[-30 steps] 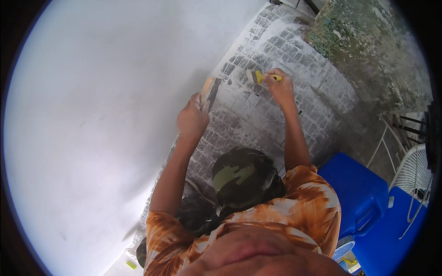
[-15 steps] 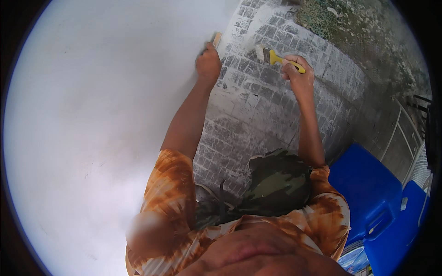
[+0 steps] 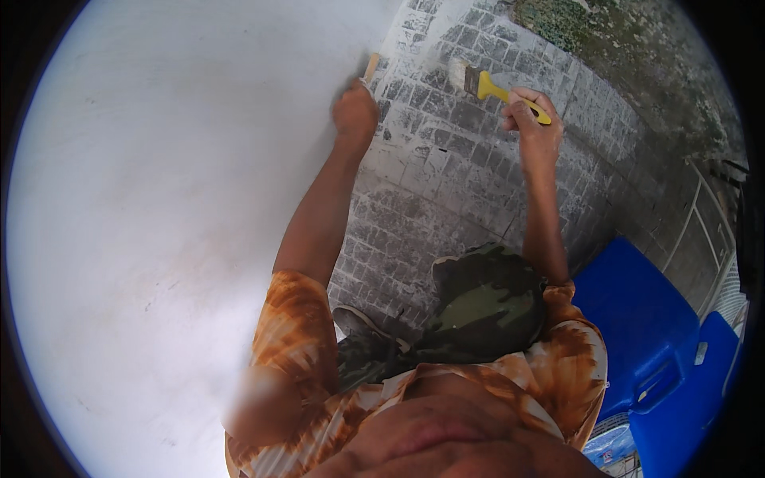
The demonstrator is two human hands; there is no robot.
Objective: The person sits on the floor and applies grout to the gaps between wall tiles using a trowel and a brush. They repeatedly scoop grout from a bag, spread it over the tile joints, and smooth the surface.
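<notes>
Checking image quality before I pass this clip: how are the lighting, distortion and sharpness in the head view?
Head view: soft even daylight, no hard shadows. The white wall is very bright, nearly washed out. Fisheye bends the paving lines, with a black rim round the picture. The right hand with the yellow-handled brush and the left hand look fairly sharp. The bottom edge, close to the lens, is blurred.

A grey, white-smeared brick-paved floor (image 3: 446, 175) spans the upper centre; two blue plastic containers (image 3: 637, 319) stand lower right.

Blue plastic containers (image 3: 637, 319) lower right; weedy ground (image 3: 637, 48) above.
</notes>
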